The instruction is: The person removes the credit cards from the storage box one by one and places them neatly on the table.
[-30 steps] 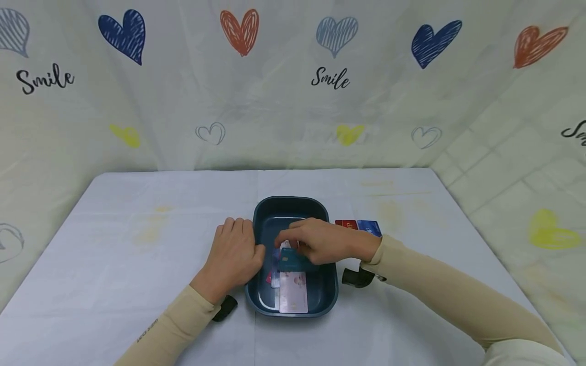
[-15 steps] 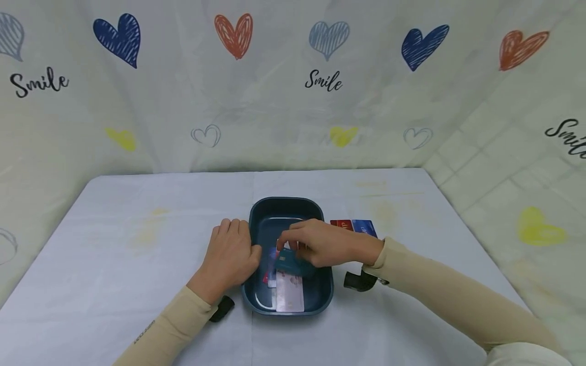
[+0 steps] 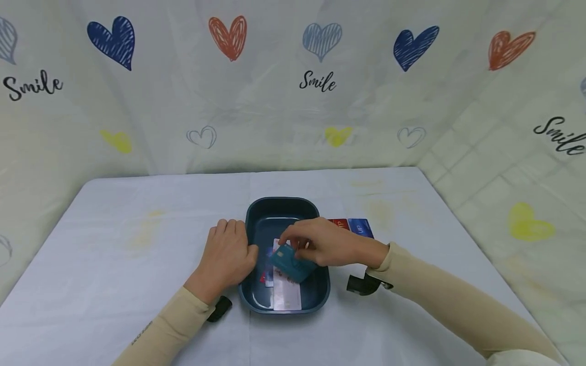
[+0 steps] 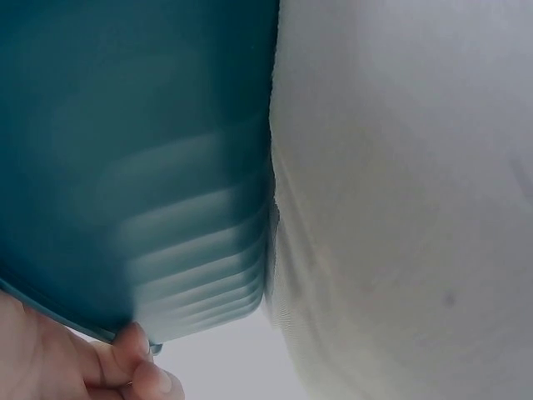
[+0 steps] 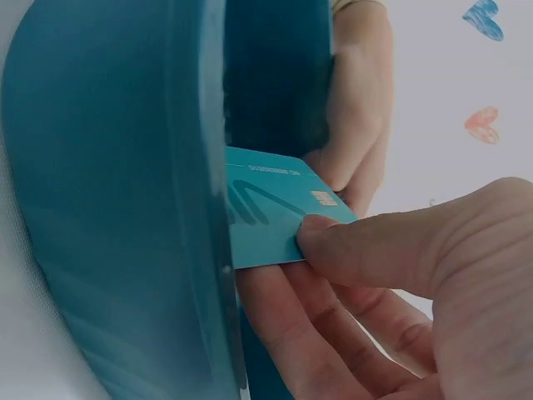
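Note:
A dark teal tray [image 3: 283, 204] with rounded corners stands on the white table. My left hand [image 3: 227, 252] grips its left rim; in the left wrist view, thumb and finger pinch the edge of the tray [image 4: 183, 242]. Over the inside of the tray, my right hand [image 3: 327, 241] pinches a teal chip card [image 3: 293, 263], which lies tilted. The right wrist view shows the thumb on top of the card [image 5: 266, 196] and fingers beneath. Below it on the tray floor lie a pale pinkish card [image 3: 287, 295] and a bluish card [image 3: 269, 277], partly covered.
To the right of the tray, a red card [image 3: 340, 223] and a blue card [image 3: 360, 227] lie on the table [image 3: 160, 244], partly behind my right hand. A printed cloth with hearts [image 3: 256, 101] hangs behind the table.
The teal card has turned from nearly level to slanting, its chip end up and left, in my right hand. My left hand keeps its grip on the rim. The head view has shifted slightly.

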`<state>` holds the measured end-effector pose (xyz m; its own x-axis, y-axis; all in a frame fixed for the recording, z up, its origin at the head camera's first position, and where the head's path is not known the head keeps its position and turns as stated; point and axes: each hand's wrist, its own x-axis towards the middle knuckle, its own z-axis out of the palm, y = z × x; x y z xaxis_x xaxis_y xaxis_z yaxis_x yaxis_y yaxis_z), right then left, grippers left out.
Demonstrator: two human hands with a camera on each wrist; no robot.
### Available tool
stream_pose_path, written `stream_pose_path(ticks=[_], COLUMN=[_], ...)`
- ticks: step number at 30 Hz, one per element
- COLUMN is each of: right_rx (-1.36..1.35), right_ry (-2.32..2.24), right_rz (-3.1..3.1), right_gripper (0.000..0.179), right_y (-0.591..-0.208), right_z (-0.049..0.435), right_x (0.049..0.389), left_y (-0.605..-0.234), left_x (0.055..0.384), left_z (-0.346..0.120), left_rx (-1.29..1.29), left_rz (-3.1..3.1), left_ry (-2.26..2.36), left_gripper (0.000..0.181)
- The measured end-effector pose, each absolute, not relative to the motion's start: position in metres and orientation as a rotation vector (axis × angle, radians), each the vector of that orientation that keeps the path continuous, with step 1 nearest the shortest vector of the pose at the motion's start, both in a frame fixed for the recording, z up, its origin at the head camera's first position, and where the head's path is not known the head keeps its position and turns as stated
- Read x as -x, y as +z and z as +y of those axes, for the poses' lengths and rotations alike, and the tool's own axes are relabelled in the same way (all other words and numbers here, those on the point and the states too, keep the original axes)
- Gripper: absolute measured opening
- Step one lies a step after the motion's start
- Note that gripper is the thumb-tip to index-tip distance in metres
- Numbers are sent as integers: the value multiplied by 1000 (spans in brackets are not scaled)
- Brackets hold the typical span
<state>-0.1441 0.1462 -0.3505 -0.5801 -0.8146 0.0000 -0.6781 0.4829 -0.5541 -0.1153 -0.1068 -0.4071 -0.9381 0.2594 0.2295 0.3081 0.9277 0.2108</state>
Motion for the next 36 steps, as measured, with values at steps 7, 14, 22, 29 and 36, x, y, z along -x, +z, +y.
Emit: stream_pose_path(ticks=[7,14,22,29,36], right_rx=[1226,1206,1145,968,800], right_ry=[-919,-1056,-1301,-1433,-1547], right_rz=[2504,2527,2523,2604,2665], right_gripper=[38,37,37,40,38], right_y=[-352,-351,-349,-345,-345], right_z=[157,164,173,188,206], right_x=[140,137,136,135,135], left_y=[-408,-408,-409,-407,-405], left_x=[115,115,115,115,117], left_z=[-107,-106,-106,-104,-104], left_rx=[430,430,428,424,432], left_rz=[-2885,-2882,-2876,-2891,-2912], left_ry=[-381,-380,-383,-340,-310], left_gripper=[21,21,21,24,24])
